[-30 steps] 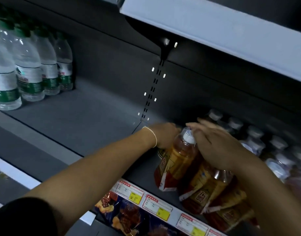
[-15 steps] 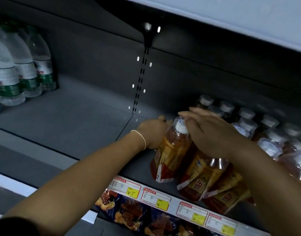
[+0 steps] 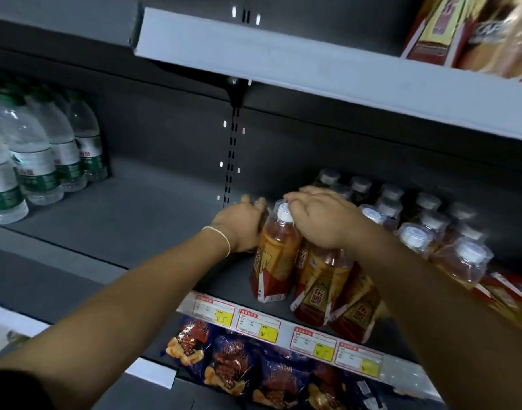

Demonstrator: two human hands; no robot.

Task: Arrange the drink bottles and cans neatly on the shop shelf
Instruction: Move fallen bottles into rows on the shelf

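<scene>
Still pressing the tea bottles (image 3: 276, 255) at centre frame, barely shifted, with left hand (image 3: 239, 224) curled round the far side and right hand (image 3: 318, 220) bent over the caps; could topple them off the shelf (image 3: 135, 226) lip if squeezed unevenly.

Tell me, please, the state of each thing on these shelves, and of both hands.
Amber bottles: capped, standing, front ones held.
Left hand: fingers curled round a bottle's side.
Right hand: fingers curled over the caps.
Water bottles: capped, standing, untouched.
Snack bags: untouched.
</scene>
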